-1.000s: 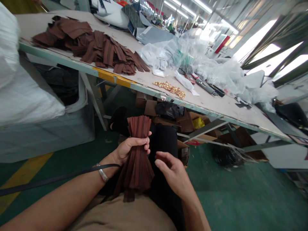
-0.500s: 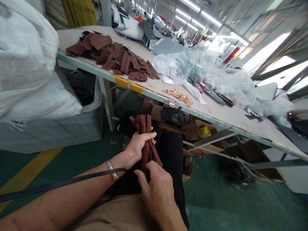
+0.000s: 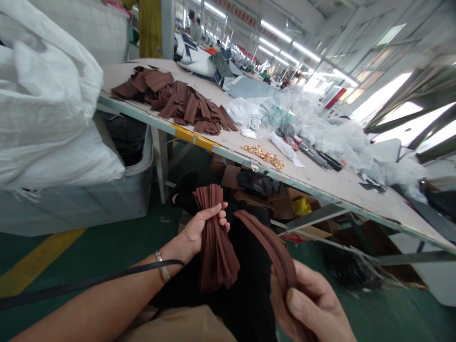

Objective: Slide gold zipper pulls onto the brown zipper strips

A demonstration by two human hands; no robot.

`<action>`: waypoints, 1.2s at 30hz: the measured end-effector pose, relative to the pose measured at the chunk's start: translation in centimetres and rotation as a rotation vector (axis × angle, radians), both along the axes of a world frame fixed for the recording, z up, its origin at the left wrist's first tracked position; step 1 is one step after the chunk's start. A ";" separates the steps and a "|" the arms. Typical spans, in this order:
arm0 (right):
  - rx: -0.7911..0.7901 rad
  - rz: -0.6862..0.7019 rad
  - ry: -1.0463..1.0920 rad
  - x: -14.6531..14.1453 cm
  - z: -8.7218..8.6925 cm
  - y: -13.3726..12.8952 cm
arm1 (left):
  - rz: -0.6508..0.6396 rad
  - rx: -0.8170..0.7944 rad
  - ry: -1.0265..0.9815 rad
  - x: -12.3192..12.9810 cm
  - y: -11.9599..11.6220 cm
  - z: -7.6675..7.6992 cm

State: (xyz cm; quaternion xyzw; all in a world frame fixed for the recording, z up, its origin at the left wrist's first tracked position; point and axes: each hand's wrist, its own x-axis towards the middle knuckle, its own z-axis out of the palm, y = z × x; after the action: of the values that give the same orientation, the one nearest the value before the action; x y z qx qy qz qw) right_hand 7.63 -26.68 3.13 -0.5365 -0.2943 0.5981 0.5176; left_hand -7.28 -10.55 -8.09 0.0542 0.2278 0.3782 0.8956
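Above my lap, my left hand point(image 3: 203, 225) is closed round the middle of a bundle of brown strips point(image 3: 217, 259), which fans out above and below the fingers. At the lower right, my right hand point(image 3: 309, 299) grips one brown strip point(image 3: 265, 235) between thumb and fingers. That strip has a dark line along its length and curves up toward the bundle without touching it. On the table lies a heap of similar brown strips point(image 3: 178, 97). Nearer the table's edge is a small pile of gold-coloured metal pieces point(image 3: 264, 156).
The table point(image 3: 228, 142) slants across the view, with clear plastic bags point(image 3: 320, 123) at its right. White sacks point(image 3: 46, 114) rest over a grey bin point(image 3: 117, 204) at the left. Cardboard boxes and black plastic lie under the table. A dark strap crosses my left forearm.
My right hand has moved away from the bundle to the right, and a single brown strip is now in it. My left hand still holds the bundle, slightly lower in view.
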 end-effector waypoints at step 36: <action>-0.088 0.232 -0.387 -0.7 -7.1 3.5 | -0.037 0.023 -0.117 -0.8 -0.1 0.5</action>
State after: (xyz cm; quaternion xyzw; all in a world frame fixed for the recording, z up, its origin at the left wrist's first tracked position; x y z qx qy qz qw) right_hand 6.93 -23.17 -3.97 -0.6258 -0.4214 0.5518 0.3554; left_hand -8.08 -10.68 -7.58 0.0467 0.1698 0.3667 0.9135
